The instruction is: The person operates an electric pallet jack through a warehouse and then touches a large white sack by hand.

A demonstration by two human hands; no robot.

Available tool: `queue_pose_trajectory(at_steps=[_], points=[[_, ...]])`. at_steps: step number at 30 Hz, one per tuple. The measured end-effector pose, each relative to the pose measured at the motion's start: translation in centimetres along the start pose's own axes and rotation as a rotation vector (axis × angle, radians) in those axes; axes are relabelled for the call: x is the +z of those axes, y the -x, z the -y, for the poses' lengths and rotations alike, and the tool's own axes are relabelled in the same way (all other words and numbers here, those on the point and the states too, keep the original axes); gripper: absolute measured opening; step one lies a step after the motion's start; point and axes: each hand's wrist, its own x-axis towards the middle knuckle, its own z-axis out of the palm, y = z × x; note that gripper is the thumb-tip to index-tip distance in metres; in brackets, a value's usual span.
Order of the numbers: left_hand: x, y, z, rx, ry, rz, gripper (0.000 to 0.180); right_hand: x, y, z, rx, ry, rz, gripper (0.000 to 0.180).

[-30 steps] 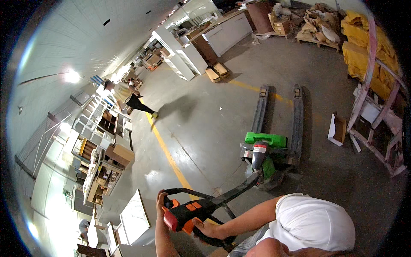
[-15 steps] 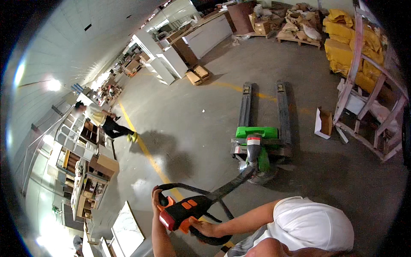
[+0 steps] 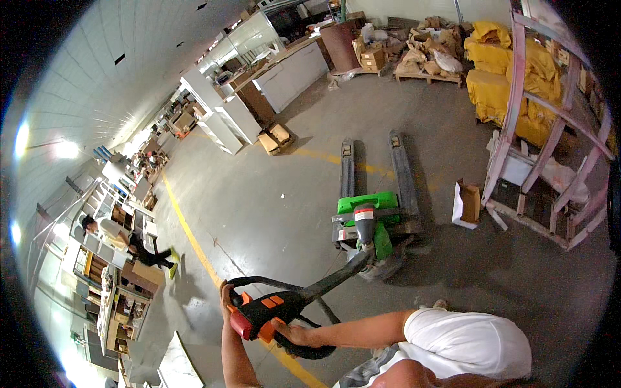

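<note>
Pallet-jack handle point(image 3: 261, 312), looped, black and orange, in 2 hands point(image 3: 293, 334)

On my feed the flr point(image 3: 259, 187) was grey, w/ a yellow line point(image 3: 184, 221) running diag. down the L side. I had a pale ceiling point(image 3: 149, 39) upper L, a bright light point(image 3: 66, 150) below it, cluttered shelving point(image 3: 123, 313) far L, a long white-fronted surface point(image 3: 296, 77) toward the back, a light-coloured wall point(image 3: 427, 10) behind, and a ladder-like frame point(image 3: 512, 107) on the R.
</note>
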Motion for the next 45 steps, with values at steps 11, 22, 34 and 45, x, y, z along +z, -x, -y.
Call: queue_pose_trajectory(at_steps=[11,22,34,45], points=[[-0.6,3.0,-4.3,-0.014,-0.154,-0.087,0.034,1.1,3.5,-1.8,-0.078,0.226,-0.056,0.089],[9.4,15.0,-14.0,0.35,-0.596,0.095,0.037,-9.5,17.4,-5.1,0.121,1.011,-0.169,0.082],[23.2,25.9,-12.4,0.433,-0.492,0.492,0.027,-17.3,27.6,-14.2,0.344,1.541,-0.941,0.057],[18.4,23.0,-2.0,0.23,-0.535,0.248,0.027,-15.1,16.1,-16.5,0.144,1.668,-0.967,0.055]])
